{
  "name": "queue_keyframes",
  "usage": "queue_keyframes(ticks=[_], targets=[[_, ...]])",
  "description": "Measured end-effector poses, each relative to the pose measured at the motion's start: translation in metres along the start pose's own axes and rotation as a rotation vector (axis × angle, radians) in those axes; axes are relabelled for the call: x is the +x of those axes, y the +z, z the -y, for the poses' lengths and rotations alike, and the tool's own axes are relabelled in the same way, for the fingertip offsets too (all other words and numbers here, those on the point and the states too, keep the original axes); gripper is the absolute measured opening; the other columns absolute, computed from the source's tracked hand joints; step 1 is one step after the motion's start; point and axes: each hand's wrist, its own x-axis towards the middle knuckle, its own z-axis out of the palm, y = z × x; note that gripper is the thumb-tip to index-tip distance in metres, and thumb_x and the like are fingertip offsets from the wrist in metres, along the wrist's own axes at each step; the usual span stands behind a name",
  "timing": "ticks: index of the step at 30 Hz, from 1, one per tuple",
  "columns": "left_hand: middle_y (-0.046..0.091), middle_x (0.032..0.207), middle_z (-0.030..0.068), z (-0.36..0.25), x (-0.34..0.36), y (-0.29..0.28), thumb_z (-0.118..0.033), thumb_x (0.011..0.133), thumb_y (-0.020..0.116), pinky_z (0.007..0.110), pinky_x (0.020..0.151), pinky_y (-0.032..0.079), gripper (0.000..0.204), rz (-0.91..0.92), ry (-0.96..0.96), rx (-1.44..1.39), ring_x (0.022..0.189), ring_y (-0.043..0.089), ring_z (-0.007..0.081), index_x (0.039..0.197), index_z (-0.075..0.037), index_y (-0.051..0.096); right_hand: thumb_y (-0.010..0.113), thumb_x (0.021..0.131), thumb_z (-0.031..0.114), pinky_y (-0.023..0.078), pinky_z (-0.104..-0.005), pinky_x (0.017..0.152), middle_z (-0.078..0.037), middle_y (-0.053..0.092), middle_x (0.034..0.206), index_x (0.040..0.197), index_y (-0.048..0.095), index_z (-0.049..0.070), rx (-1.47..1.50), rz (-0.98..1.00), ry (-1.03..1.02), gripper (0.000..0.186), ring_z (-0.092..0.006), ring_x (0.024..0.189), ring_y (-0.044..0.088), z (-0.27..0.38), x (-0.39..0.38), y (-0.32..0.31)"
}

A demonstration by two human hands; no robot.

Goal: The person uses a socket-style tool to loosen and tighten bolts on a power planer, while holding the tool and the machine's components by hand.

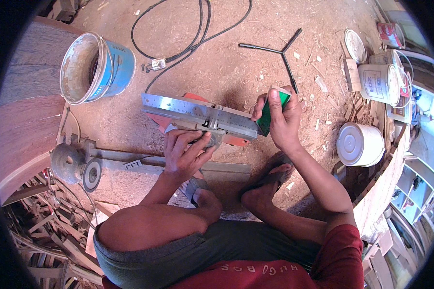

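Observation:
An upturned power planer [219,129] with orange-red body parts and a grey metal sole is in front of me, its cord running off at the far left. Along its sole lies the graduated steel blade of a try square [178,107], which appears joined to a green handle at its right end. My right hand [285,118] grips that green handle, thumb on top. On the planer's near side, my left hand [185,151] holds the tool with curled fingers. The palm-side contact of both hands is hidden.
A blue bucket [118,67] stands far left, near a bench grinder [77,168]. A black cable [132,29] loops at the back, beside a three-armed black rod [275,50]. White pails [359,144] line the right. Wood shavings cover the ground; offcuts [43,221] pile up at left.

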Motion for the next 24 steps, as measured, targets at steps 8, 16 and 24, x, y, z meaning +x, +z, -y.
queue_keyframes(ticks=[8, 16, 24], targets=[[0.065, 0.112, 0.0032, 0.001, -0.001, -0.001, -0.012, 0.063, 0.094, 0.04, 0.087, 0.051, 0.054, 0.023, 0.017, -0.006, 0.103, 0.06, 0.0254, 0.115, -0.012, 0.078, 0.051, 0.112, 0.027, 0.056, -0.0313, 0.06, -0.011, 0.065, 0.077, 0.104, 0.043, 0.005, -0.035, -0.004, 0.014, 0.025, -0.0152, 0.064, 0.065, 0.001, 0.0, -0.002], [0.065, 0.111, 0.005, 0.002, -0.003, 0.001, -0.013, 0.062, 0.094, 0.041, 0.087, 0.051, 0.054, -0.002, 0.012, -0.003, 0.102, 0.06, 0.0271, 0.114, -0.011, 0.078, 0.046, 0.113, 0.044, 0.058, -0.039, 0.078, -0.011, 0.066, 0.09, 0.113, 0.057, 0.003, 0.147, -0.213, 0.231, 0.042, -0.0227, 0.083, 0.069, -0.023, 0.054, -0.023], [0.064, 0.111, 0.0053, 0.0, -0.002, 0.002, -0.016, 0.063, 0.095, 0.044, 0.089, 0.05, 0.052, 0.023, -0.01, -0.024, 0.105, 0.059, 0.0281, 0.112, -0.012, 0.077, 0.058, 0.108, 0.046, 0.05, -0.0371, 0.093, -0.014, 0.068, 0.104, 0.122, 0.068, -0.004, -0.37, -0.294, 0.308, 0.054, -0.0195, 0.1, 0.062, -0.11, 0.067, -0.057]])
